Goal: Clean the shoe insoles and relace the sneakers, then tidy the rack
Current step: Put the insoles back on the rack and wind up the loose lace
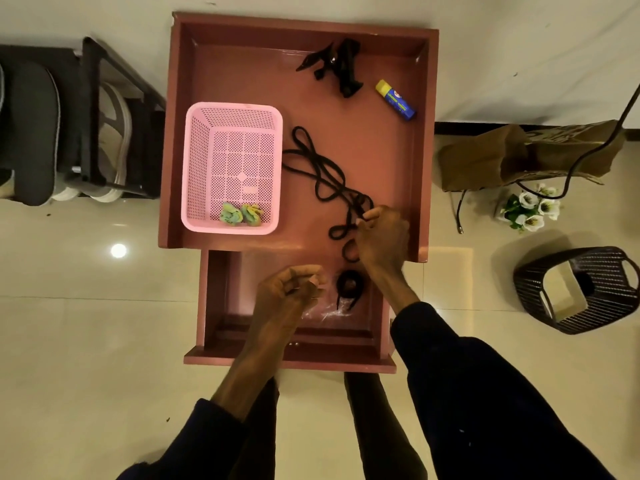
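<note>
Right grip [380, 237] seemingly on black lace [327, 157]

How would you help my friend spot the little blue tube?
Find the big reddish-brown table top with raised edges, then look at its far right corner. The tube lies slanted there, right of a black bundle. It alone is bright blue with a yellow cap.

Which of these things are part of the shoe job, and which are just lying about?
Part of the job: loose black lace, pinched by the right hand; coiled lace in the drawer; sneakers on the rack.
Lying about: pink basket, blue tube, paper bag, flowers, dark floor basket.
</note>
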A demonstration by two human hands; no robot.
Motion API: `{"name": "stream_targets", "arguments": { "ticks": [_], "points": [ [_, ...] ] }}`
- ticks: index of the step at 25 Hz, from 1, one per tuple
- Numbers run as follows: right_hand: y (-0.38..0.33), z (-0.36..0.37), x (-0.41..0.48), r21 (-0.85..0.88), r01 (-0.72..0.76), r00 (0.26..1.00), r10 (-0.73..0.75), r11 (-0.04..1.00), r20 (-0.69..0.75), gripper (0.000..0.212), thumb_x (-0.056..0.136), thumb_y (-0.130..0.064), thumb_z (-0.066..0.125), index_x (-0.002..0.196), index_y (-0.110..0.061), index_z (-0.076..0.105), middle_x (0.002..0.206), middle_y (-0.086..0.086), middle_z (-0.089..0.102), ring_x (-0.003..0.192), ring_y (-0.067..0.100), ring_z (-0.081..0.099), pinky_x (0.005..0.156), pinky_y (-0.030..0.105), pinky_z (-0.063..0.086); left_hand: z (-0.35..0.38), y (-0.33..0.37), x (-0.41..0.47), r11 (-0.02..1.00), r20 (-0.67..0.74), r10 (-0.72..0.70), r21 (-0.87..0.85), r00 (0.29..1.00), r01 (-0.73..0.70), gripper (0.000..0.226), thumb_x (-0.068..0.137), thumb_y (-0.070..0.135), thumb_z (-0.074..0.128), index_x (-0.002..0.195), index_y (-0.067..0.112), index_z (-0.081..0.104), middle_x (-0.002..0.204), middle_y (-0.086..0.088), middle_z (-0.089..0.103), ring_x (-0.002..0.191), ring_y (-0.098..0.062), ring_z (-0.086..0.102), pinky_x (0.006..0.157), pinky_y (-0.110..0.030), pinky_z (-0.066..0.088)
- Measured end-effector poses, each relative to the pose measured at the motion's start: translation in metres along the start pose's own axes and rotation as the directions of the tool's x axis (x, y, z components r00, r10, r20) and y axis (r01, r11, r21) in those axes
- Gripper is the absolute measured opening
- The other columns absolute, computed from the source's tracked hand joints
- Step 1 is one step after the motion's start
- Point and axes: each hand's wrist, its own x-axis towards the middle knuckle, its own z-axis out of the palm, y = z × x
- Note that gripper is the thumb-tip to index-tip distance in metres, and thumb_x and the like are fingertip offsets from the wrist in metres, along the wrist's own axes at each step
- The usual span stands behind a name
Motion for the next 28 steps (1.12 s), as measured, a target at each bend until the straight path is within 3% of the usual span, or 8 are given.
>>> {"name": "stream_targets", "arguments": {
  "ticks": [6, 10, 14, 18, 20, 22, 25, 28],
  "points": [
    [0.005, -0.018, 0.036, -0.055, 0.144, 0.987, -0.147, 0.988, -0.064, 0.011, 0.090, -0.015, 0.071, 0.098, -0.014, 0.064, 0.090, -0.002, 0.065, 0.079, 0.011, 0.063, 0.070, 0.027, 0.056, -0.009, 0.003, 0.014, 0.999, -0.009, 0.007, -0.035, 1.000, -0.007, 0.035, 0.081, 0.032, 0.074, 0.112, 0.017, 0.072, 0.103, -0.001, 0.080, 0.098, -0.023, 0.076, 0.090, -0.039, 0.059],
    [0.009, -0.011, 0.024, -0.196, 0.231, 0.973, -0.222, 0.953, 0.064, 0.022, 0.087, -0.040, 0.074, 0.086, -0.019, 0.069, 0.086, -0.003, 0.067, 0.074, 0.010, 0.064, 0.064, 0.033, 0.058, -0.002, 0.004, 0.020, 0.997, -0.011, 0.005, -0.073, 1.000, -0.005, 0.031, 0.086, 0.024, 0.074, 0.115, 0.013, 0.072, 0.104, -0.004, 0.079, 0.099, -0.026, 0.076, 0.090, -0.036, 0.059],
    [0.007, -0.004, 0.011, -0.243, 0.261, 0.965, -0.243, 0.934, 0.100, 0.019, 0.088, -0.030, 0.073, 0.095, -0.013, 0.068, 0.108, 0.006, 0.060, 0.099, 0.020, 0.059, 0.081, 0.040, 0.056, 0.007, 0.013, 0.022, 0.998, 0.003, 0.020, -0.057, 1.000, -0.020, 0.035, 0.083, 0.028, 0.076, 0.115, 0.014, 0.072, 0.105, -0.003, 0.079, 0.102, -0.026, 0.075, 0.088, -0.033, 0.060],
    [-0.012, -0.025, -0.005, -0.066, 0.407, 0.911, -0.401, 0.911, 0.093, 0.014, 0.089, -0.025, 0.072, 0.098, -0.014, 0.073, 0.103, 0.001, 0.064, 0.098, 0.014, 0.057, 0.082, 0.036, 0.052, 0.010, 0.030, 0.017, 0.896, -0.039, 0.332, 0.326, 0.943, -0.302, 0.032, 0.098, 0.017, 0.069, 0.129, 0.022, 0.069, 0.129, 0.009, 0.070, 0.116, -0.003, 0.066, 0.099, -0.024, 0.055],
    [-0.029, -0.051, -0.028, 0.083, 0.462, 0.867, -0.470, 0.883, 0.165, 0.014, 0.088, -0.024, 0.073, 0.098, -0.014, 0.075, 0.092, -0.003, 0.070, 0.087, 0.011, 0.062, 0.076, 0.035, 0.054, 0.011, 0.050, 0.007, 0.817, 0.007, 0.470, 0.374, 0.883, -0.438, 0.039, 0.101, 0.018, 0.065, 0.140, 0.024, 0.062, 0.142, 0.008, 0.062, 0.126, -0.001, 0.059, 0.102, -0.019, 0.051],
    [-0.046, -0.080, -0.049, 0.179, 0.487, 0.829, -0.516, 0.855, 0.213, 0.012, 0.089, -0.019, 0.073, 0.098, -0.013, 0.076, 0.088, -0.001, 0.071, 0.081, 0.011, 0.064, 0.074, 0.036, 0.055, 0.014, 0.078, -0.006, 0.787, 0.046, 0.518, 0.367, 0.854, -0.497, 0.037, 0.100, 0.017, 0.067, 0.137, 0.023, 0.065, 0.131, 0.010, 0.067, 0.118, 0.001, 0.063, 0.097, -0.019, 0.052],
    [-0.072, -0.115, -0.067, 0.254, 0.510, 0.798, -0.563, 0.821, 0.216, 0.014, 0.088, -0.015, 0.072, 0.102, -0.013, 0.076, 0.094, 0.001, 0.073, 0.085, 0.011, 0.066, 0.078, 0.029, 0.056, 0.016, 0.116, -0.027, 0.763, 0.082, 0.540, 0.374, 0.838, -0.528, 0.020, 0.094, 0.012, 0.073, 0.106, 0.027, 0.080, 0.091, 0.026, 0.073, 0.089, 0.003, 0.071, 0.079, -0.023, 0.059],
    [-0.098, -0.146, -0.073, 0.302, 0.476, 0.799, -0.549, 0.826, 0.244, 0.016, 0.085, -0.016, 0.076, 0.101, -0.016, 0.076, 0.095, -0.005, 0.071, 0.087, 0.003, 0.064, 0.078, 0.019, 0.053, 0.012, 0.153, -0.058, 0.752, 0.004, 0.561, 0.415, 0.828, -0.512, 0.010, 0.091, 0.011, 0.076, 0.094, 0.020, 0.082, 0.080, 0.019, 0.074, 0.078, 0.003, 0.071, 0.072, -0.013, 0.053]
  ]
}}
